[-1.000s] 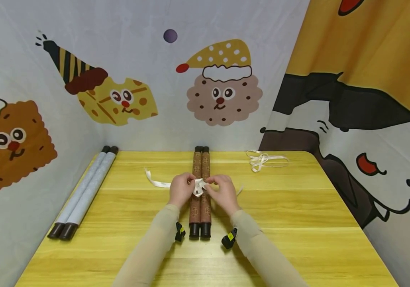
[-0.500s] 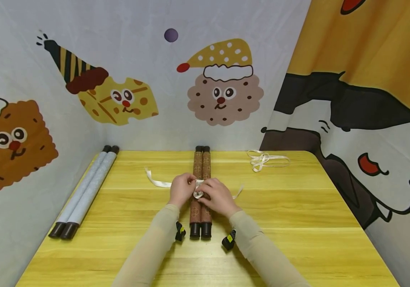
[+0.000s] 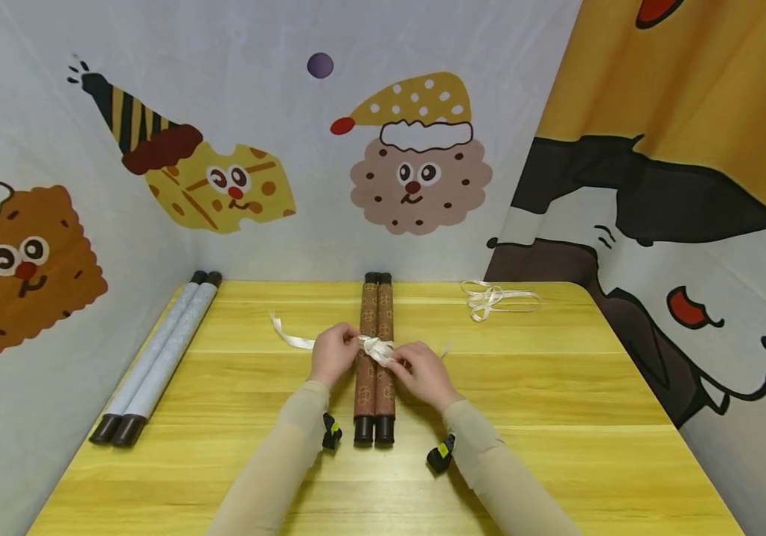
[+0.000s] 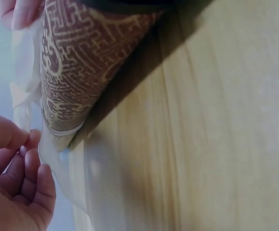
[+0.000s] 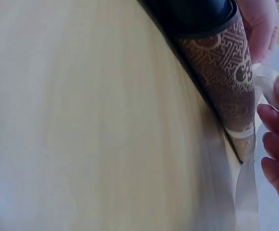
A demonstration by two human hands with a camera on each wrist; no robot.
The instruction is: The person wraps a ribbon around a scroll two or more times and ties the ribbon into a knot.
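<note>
A brown patterned double-roll scroll (image 3: 365, 394) with dark end knobs lies lengthwise at the middle of the table. Across its top sits a white ribbon (image 3: 377, 350), gathered into a looped bow-like knot. My left hand (image 3: 334, 353) pinches the knot's left side between thumb and finger; the left wrist view shows this ribbon (image 4: 26, 67) at the fingertips. On the other side my right hand (image 3: 426, 374) pinches a ribbon loop, seen closer in the right wrist view, with a loose tail (image 5: 247, 192) hanging below. Another tail (image 3: 298, 342) trails left on the table.
A pale blue double-roll scroll (image 3: 164, 357) with dark knobs lies along the table's left edge. Toward the back right, a loose bundle of white ribbon (image 3: 493, 299) rests on the yellow wooden table (image 3: 557, 417). Printed cloth (image 3: 255, 89) hangs behind.
My right hand reached over the knot, then drew back right and toward me, pulling a loop. The knot looks tighter and fuller. My left hand shifted slightly left.
</note>
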